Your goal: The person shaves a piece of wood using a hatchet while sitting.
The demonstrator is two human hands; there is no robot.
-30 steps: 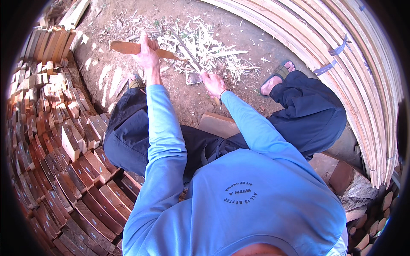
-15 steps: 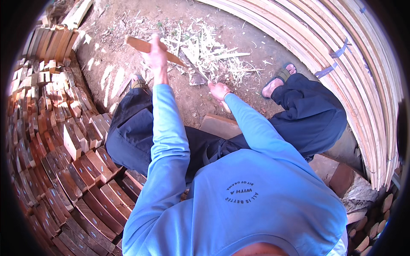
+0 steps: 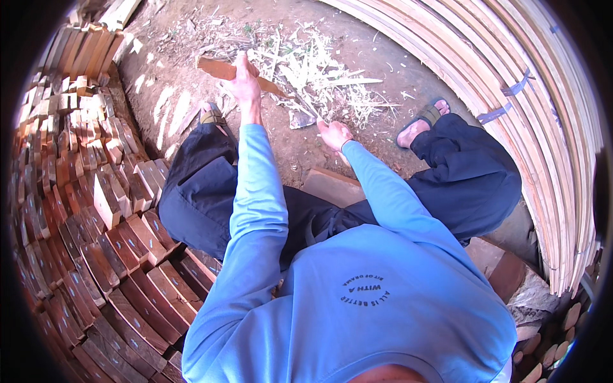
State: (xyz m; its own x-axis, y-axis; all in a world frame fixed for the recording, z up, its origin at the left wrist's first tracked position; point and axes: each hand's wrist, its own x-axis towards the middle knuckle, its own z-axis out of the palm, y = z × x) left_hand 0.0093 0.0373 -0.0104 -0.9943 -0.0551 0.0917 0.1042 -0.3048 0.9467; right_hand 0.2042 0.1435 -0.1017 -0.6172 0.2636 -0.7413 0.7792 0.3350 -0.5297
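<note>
My left hand (image 3: 244, 86) is closed around a reddish-brown piece of wood (image 3: 216, 67), stretched out ahead of me and slanting down toward the right. My right hand (image 3: 334, 135) grips a thin, long-bladed tool, perhaps a knife (image 3: 309, 110). Its blade points up and left toward the lower end of the wood. Whether blade and wood touch, I cannot tell. A pale end, probably the handle, shows under my right hand. Beneath the blade a small greyish flat piece (image 3: 301, 120) lies on the ground.
Pale wood shavings (image 3: 319, 70) litter the earth floor between my sandalled feet. Stacked brown wood blocks (image 3: 137, 249) fill the left side. Long bent planks (image 3: 511, 108), tied with strips, curve along the right. A brick-like block (image 3: 331, 186) lies between my legs.
The whole view has shifted slightly, so most things appear further right. My left hand and the wood have tilted a little. Both hands keep their grips.
</note>
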